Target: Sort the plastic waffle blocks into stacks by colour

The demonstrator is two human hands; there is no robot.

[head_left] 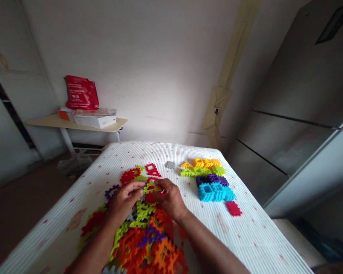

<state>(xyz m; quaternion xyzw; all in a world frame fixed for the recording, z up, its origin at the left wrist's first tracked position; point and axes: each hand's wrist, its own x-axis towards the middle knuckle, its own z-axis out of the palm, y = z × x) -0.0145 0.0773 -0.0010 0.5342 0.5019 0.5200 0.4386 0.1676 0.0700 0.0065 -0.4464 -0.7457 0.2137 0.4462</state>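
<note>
Orange waffle blocks [131,247] at 6 o'clock, heaped in a loose pile and cut off by the bottom edge of the view, with a purple block [150,236], a large green block [141,215] and a grey block [112,270] tangled among them. Just above the pile, near the centre of the view, both hands close together: left hand [125,199] and right hand [171,198], fingers of each curled onto a lime-green waffle block [151,187], a flat lattice with open gaps and toothed edges. Grip from opposite sides, fingertips almost meeting. Directly beneath it, a red block [151,197], partly hidden by the fingers; whether the two pieces interlock, impossible to make out. Lower edge of the lime-green waffle block also lost behind the fingers.

From the hands, a red lattice block [128,177] at 11 o'clock, a red frame-shaped block [153,170] at 12 o'clock and a small grey block [169,164] just past it. At 2 o'clock, on a white ribbed cover [254,236], tidy rows of yellow, green, purple and cyan blocks [210,182], touching one another, with a lone red piece [233,208] just beside them at 4 o'clock.
</note>
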